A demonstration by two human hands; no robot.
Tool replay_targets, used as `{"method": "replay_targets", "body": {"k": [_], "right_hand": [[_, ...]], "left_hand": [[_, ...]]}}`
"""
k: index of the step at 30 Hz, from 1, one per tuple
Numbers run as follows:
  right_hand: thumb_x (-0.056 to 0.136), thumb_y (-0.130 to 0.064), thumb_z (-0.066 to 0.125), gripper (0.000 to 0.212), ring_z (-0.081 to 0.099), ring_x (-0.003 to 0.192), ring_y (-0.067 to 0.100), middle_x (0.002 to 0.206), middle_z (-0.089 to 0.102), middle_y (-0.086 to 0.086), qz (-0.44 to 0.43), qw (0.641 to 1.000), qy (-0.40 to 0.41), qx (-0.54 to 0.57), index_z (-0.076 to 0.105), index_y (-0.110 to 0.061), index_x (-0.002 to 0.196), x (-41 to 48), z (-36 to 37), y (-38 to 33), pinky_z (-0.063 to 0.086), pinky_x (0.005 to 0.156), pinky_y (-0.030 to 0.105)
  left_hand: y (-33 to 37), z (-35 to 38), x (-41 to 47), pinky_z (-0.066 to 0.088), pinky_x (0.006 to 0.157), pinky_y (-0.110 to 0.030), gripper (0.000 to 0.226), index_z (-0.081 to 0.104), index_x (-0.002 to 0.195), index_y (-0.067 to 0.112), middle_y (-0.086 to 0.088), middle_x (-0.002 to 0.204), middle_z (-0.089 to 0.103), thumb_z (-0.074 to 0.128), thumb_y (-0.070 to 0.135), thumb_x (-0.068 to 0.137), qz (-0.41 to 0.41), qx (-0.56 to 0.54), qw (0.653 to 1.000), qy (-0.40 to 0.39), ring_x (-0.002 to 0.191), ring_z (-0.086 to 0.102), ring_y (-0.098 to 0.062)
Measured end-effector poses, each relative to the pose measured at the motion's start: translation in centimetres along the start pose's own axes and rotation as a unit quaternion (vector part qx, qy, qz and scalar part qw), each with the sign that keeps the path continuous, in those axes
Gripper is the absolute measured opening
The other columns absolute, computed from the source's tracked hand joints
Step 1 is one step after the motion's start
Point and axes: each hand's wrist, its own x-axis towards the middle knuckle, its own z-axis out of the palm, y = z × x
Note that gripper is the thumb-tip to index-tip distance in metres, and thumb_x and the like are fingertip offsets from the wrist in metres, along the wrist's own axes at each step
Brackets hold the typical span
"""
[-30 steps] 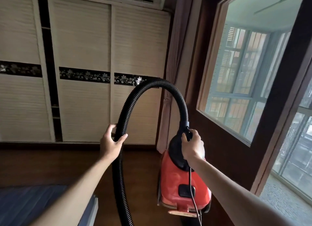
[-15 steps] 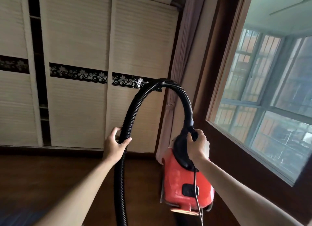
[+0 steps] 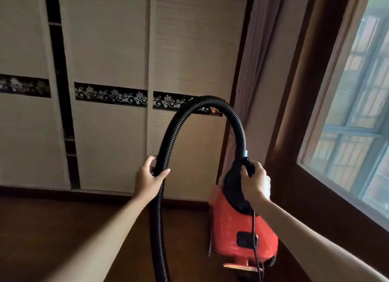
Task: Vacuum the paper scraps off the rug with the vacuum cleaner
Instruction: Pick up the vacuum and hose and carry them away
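Since the earlier frames the view has swung left and tilted: the window (image 3: 347, 117) now sits at the far right edge, the AC unit at top is out of frame, and the blue edge at lower left is gone. Both grips are unchanged.

The red vacuum cleaner (image 3: 242, 235) is held up off the dark wood floor (image 3: 63, 229), lower centre-right, in front of the brown wall under the window. Its long axis runs roughly vertical, black top end up, base toward the floor. A thin cord (image 3: 255, 250) hangs down its face.

The right hand (image 3: 255, 183) has its fingers wrapped tight around the black top handle. The left hand (image 3: 149, 178) is curled around the hose (image 3: 168, 134), thumb on one side, fingers on the other.

The hose arcs up from the cleaner's top, over, then drops straight down past the left hand and out of frame. Behind it are pale sliding wardrobe doors (image 3: 109, 50) with a floral band.
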Motion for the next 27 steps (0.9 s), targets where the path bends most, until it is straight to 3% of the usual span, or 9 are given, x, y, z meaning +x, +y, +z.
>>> {"method": "replay_targets", "body": {"k": [4,9,15,24,27], "right_hand": [[0.095,-0.032,0.056,0.025,0.062,0.079,0.025,0.085,0.060,-0.002,0.014,1.000,-0.012,0.011,0.059,-0.020,0.117,5.3,4.3,0.6,0.053,0.070,0.035],[0.096,-0.030,0.055,0.025,0.062,0.086,0.028,0.091,0.061,0.002,0.001,0.999,-0.040,0.013,0.057,-0.018,0.117,10.3,9.7,0.8,0.050,0.071,0.035],[0.094,-0.031,0.057,0.028,0.062,0.090,0.031,0.102,0.068,0.011,-0.002,0.999,-0.042,0.011,0.059,-0.021,0.120,15.9,16.6,1.3,0.050,0.075,0.035],[0.094,-0.032,0.056,0.028,0.058,0.085,0.028,0.097,0.062,0.006,0.029,1.000,-0.007,-0.003,0.060,-0.021,0.119,25.0,27.7,1.2,0.050,0.074,0.036],[0.093,-0.036,0.056,0.026,0.063,0.090,0.032,0.096,0.062,0.006,0.039,0.999,0.017,-0.026,0.059,-0.023,0.115,27.9,31.0,0.9,0.055,0.079,0.044]], "left_hand": [[-1.8,3.6,4.9,0.045,0.053,-0.027,0.037,0.060,0.108,0.021,-0.005,0.076,0.068,0.082,0.024,0.078,-0.002,0.017,1.000,0.005,0.064,0.063,-0.022],[-4.5,5.6,10.0,0.037,0.049,-0.017,0.036,0.059,0.106,0.020,-0.001,0.074,0.064,0.082,0.023,0.079,-0.014,0.036,0.999,0.026,0.060,0.058,-0.014],[-8.7,7.0,16.9,0.039,0.052,-0.019,0.033,0.056,0.103,0.024,0.010,0.073,0.061,0.080,0.024,0.081,-0.021,0.042,0.999,0.016,0.062,0.058,-0.005],[-17.7,12.3,30.6,0.049,0.055,-0.028,0.035,0.059,0.105,0.020,-0.001,0.072,0.066,0.082,0.025,0.078,0.027,0.034,0.999,-0.032,0.062,0.063,-0.017],[-20.5,14.7,35.1,0.047,0.054,-0.025,0.037,0.060,0.107,0.017,0.000,0.074,0.067,0.082,0.024,0.079,0.040,0.019,0.998,-0.053,0.062,0.063,-0.016]]}}
